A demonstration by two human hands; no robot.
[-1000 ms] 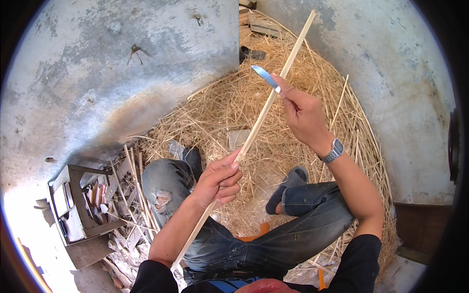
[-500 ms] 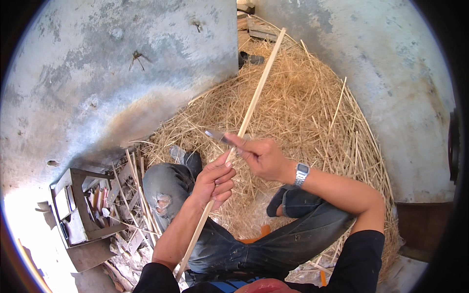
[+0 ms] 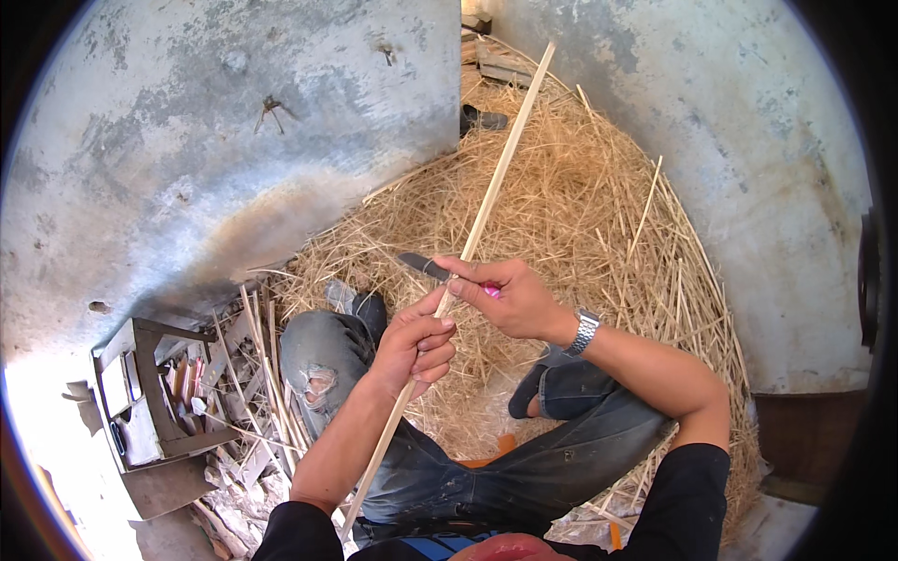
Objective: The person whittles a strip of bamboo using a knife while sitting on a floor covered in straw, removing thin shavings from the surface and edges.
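A long, pale strip of split wood or bamboo slants across my lap, from beside my left forearm up toward the far wall. My left hand is wrapped round its lower part. Just above, my right hand grips a knife; its dark blade lies across the strip and points left. The fingers hide most of the handle, though a bit of pink shows among them. My right thumb presses near the strip, close to the blade.
Straw-like shavings cover the floor ahead, with thin sticks along the right. Worn walls stand left and right. An old wooden frame with scraps is at the left. An orange piece shows between my legs.
My right wrist has turned, so the knife blade shows its dark flat side and the pink bit appears. The right hand has shifted slightly; the left keeps its grip on the strip.
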